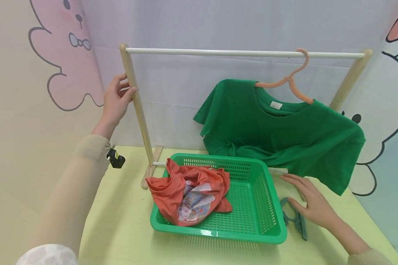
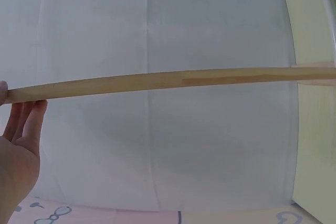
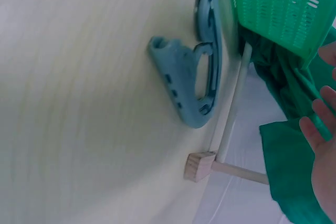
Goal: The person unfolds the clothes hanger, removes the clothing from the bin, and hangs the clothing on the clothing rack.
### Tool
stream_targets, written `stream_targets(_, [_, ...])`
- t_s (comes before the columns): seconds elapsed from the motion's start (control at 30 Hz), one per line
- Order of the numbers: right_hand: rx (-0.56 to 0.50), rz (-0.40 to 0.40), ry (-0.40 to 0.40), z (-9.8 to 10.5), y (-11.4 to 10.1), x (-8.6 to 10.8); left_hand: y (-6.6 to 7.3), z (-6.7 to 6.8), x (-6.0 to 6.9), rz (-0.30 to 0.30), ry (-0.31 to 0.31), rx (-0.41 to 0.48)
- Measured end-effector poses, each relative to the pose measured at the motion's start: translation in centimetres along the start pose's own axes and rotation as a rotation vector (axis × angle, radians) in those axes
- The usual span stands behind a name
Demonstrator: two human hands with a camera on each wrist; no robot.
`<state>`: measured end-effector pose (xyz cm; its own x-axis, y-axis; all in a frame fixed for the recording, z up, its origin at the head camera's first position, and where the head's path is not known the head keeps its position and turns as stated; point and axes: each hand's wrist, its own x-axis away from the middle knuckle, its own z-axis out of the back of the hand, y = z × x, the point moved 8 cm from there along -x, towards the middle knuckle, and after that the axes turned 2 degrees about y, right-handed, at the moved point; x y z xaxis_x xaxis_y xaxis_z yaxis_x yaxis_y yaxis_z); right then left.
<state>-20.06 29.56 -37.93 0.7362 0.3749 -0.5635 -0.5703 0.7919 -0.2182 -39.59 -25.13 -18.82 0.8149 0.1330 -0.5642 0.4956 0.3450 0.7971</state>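
One shirt (image 1: 278,127) hangs behind one basket (image 1: 219,233); leftward, left hand (image 1: 115,98) grips one post (image 1: 140,117); rightward, loose-fingered right hand (image 1: 313,203) hovers by one hanger (image 1: 300,227).

Left hand (image 1: 116,101) grips wooden post (image 1: 140,115), right hand (image 1: 314,205) near blue-grey hanger (image 1: 300,226)

Booth-like indoor space, cartoon-printed cloth walls (image 1: 63,62), yellow table (image 1: 126,213)

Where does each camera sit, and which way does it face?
Head: on the head, looking forward and down at the rack; left hand and right hand show.
Left wrist: on that wrist, facing the wooden post; left fingers show.
Right wrist: on that wrist, facing the blue hanger; right fingers show.
Head and right wrist share that hanger and the basket.
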Motion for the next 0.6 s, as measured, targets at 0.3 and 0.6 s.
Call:
stream_targets(0.3, [0.001, -0.003, -0.075, -0.6, 1.3, 1.4, 0.2, 1.0, 1.8, 0.05, -0.06, -0.125])
stream_targets(0.6, [0.004, -0.036, -0.124, -1.0, 2.0, 2.5, -1.5, 3.6, 8.3, 0.075, -0.051, -0.001])
